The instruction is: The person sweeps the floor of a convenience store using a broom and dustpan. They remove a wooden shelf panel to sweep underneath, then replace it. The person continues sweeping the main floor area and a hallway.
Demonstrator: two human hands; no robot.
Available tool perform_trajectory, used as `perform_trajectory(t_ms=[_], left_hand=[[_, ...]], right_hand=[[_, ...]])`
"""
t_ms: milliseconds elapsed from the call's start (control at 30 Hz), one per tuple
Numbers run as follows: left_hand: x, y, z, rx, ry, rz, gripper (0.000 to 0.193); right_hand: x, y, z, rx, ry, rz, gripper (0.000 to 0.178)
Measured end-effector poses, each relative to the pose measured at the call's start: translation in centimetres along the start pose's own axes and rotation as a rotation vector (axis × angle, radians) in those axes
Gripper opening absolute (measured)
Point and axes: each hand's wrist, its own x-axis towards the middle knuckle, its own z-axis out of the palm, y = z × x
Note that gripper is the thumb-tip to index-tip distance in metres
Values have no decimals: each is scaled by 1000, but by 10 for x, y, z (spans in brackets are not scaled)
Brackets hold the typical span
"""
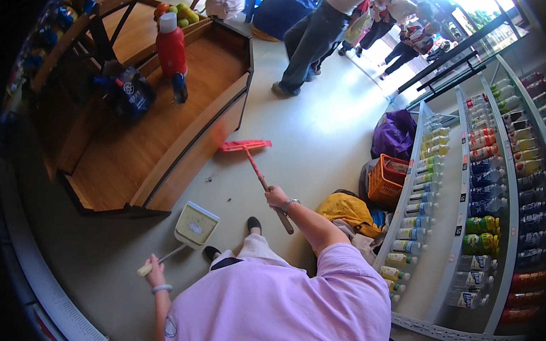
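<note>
In the head view, the fingers of the right hand (278, 198) clasp a long-handled red broom (246, 145) beside the brown wooden bench (122, 161); the left hand (156, 272) grips a beige, boxy dustpan (188, 239). Tilting it could spill the pale scraps (195, 228) apparently inside. An orange plastic basket (383, 187) holds something red (396, 168).

Red bottle (171, 48) on wooden stand (209, 65); orange basket (384, 184) beside purple bag (394, 135).
</note>
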Motion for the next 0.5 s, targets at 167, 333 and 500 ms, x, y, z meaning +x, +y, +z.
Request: perform_trajectory(t_ms=[167, 333, 500], left_hand=[[23, 20, 36, 8, -19, 19, 34], [45, 39, 64, 110, -50, 12, 31], [71, 41, 80, 211, -73, 47, 30]], right_hand=[[-7, -1, -20, 103, -4, 42, 12], [-10, 4, -33, 292, -30, 146, 11], [-15, 9, -35, 512, -59, 176, 11]])
